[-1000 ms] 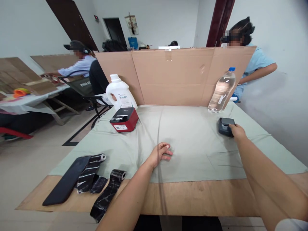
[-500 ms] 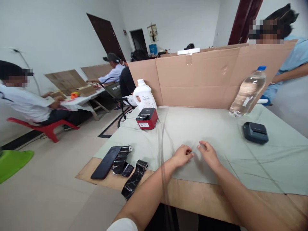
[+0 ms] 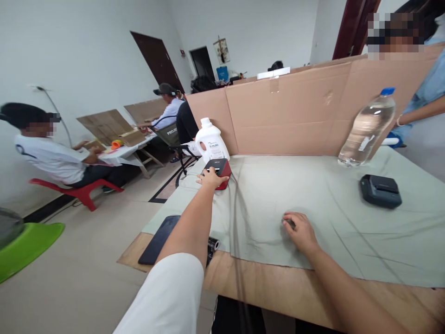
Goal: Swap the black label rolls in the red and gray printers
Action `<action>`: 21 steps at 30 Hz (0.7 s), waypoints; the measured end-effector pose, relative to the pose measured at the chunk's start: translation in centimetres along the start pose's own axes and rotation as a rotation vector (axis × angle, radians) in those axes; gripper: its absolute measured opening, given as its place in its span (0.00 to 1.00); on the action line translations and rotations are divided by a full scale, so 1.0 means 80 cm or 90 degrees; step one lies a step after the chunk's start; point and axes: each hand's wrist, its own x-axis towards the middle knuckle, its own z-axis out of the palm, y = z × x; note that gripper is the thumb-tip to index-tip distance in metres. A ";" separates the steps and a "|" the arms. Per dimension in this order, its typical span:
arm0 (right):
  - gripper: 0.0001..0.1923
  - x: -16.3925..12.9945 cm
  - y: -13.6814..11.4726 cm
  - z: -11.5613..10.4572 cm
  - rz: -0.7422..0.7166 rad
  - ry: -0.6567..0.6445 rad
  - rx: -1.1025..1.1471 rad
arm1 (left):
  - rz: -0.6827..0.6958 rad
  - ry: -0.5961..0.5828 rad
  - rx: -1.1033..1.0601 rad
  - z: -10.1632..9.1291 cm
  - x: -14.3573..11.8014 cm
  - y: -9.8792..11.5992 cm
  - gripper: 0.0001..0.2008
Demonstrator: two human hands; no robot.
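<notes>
My left hand (image 3: 212, 177) reaches out over a small red and black box-shaped device (image 3: 223, 183). Its fingers are spread across the near side and top, and hide much of the device; whether they press on it I cannot tell. A white jug-shaped bottle (image 3: 212, 144) stands right behind the device. My right hand (image 3: 301, 230) hovers low over the cloth near the front edge, fingers loosely bent, a gap between thumb and forefinger, nothing visible in it. Partly covered by my left arm, a black marble-patterned roll (image 3: 213, 244) lies beside a dark flat phone-like slab (image 3: 157, 241).
A pale green cloth (image 3: 278, 185) covers most of the wooden table (image 3: 264, 278). On the right are a black device (image 3: 380, 191) and a large clear bottle (image 3: 368, 127) with a blue cap. A cardboard panel (image 3: 285, 111) closes off the back. Other people sit or stand nearby.
My left hand has moved forward and left from near my right hand to the red and black device. My left arm now covers most of the patterned rolls. The right hand stays nearly in place.
</notes>
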 end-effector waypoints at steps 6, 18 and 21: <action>0.10 0.000 -0.002 -0.002 0.006 0.001 0.013 | 0.027 0.079 0.000 0.018 -0.009 -0.007 0.29; 0.10 0.001 -0.003 -0.003 0.032 0.005 0.041 | 0.039 0.070 -0.055 -0.009 -0.106 0.070 0.27; 0.13 0.000 -0.002 -0.006 0.070 0.025 0.091 | 0.113 0.034 -0.100 -0.013 -0.160 0.094 0.26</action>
